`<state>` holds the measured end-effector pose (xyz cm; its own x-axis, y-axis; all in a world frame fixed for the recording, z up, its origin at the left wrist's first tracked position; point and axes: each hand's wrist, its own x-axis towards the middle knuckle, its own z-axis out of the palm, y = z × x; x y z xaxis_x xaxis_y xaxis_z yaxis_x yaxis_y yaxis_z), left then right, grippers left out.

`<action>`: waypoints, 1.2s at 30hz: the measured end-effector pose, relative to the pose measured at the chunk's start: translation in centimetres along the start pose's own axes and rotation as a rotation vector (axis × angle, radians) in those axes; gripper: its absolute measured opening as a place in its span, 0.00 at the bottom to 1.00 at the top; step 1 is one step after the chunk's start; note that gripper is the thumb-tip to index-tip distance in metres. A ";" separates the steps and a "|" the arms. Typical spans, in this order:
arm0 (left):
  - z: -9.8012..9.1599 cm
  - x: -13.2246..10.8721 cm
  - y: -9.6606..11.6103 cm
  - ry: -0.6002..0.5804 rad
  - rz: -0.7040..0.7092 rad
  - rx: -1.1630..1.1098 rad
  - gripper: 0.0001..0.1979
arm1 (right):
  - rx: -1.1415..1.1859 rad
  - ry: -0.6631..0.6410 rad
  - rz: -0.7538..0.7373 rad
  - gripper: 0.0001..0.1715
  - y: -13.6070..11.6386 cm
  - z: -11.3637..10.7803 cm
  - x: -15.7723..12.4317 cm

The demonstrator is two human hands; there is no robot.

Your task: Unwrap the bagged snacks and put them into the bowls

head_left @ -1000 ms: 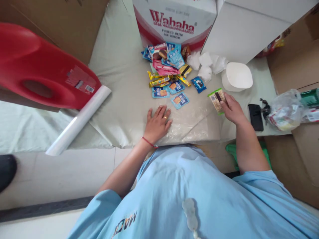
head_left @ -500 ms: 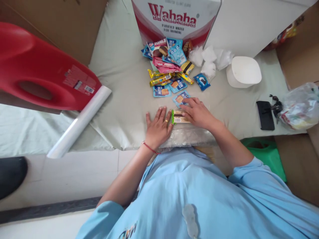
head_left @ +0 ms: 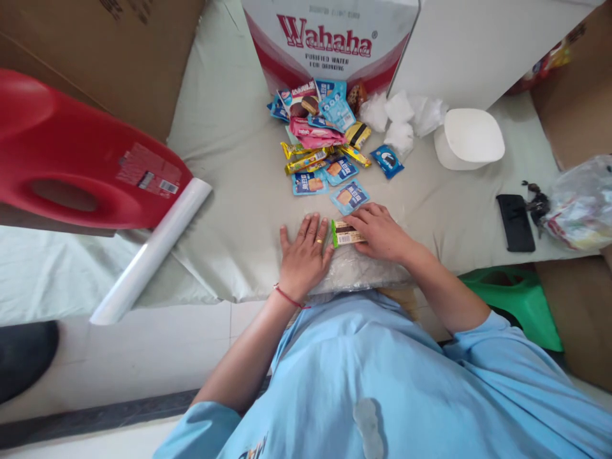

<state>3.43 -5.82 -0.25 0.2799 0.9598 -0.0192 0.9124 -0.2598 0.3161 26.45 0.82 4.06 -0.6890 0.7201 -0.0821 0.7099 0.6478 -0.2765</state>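
Observation:
My left hand [head_left: 305, 255] lies flat with fingers spread on the covered table, its thumb close to the left end of a wrapped snack bar [head_left: 345, 233]. This bar has a cream and brown wrapper with a green end. Around its right part are the fingers of my right hand [head_left: 382, 234], which hide that end. Just beyond the fingertips lies a light blue snack packet [head_left: 350, 196]. Clear plastic film [head_left: 368, 271] is spread beneath the bar, reaching the table's front edge.
A pile of wrapped snacks [head_left: 318, 132] lies before the Wahaba-type carton [head_left: 329, 38]. To its right are white crumpled wads [head_left: 399, 115] and a white tub [head_left: 468, 140]. A film roll [head_left: 153, 252] leans by a red jug [head_left: 95, 159]; a phone [head_left: 515, 223] lies right.
My right fingers have drawn back from the light blue packet and closed in on the snack bar. My left hand stays flat. The whole view has shifted slightly.

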 end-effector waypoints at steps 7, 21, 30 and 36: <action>0.2 0.0 0.0 -0.001 -0.008 0.013 0.33 | 0.093 0.052 -0.006 0.36 0.0 -0.9 -0.3; -0.3 0.1 0.2 -0.022 -0.010 0.019 0.42 | -0.001 0.140 0.268 0.35 6.0 -0.9 -5.1; -0.3 0.1 0.1 -0.034 -0.014 0.060 0.44 | 0.092 0.087 0.060 0.36 0.1 -1.6 -0.7; 0.0 -0.1 -0.4 0.013 0.001 0.004 0.44 | 0.087 0.040 0.054 0.37 -0.7 1.4 -0.1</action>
<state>3.07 -5.82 -0.41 0.2773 0.9608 -0.0063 0.9134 -0.2616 0.3120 25.82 -0.06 2.92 -0.6427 0.7637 -0.0615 0.7291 0.5850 -0.3552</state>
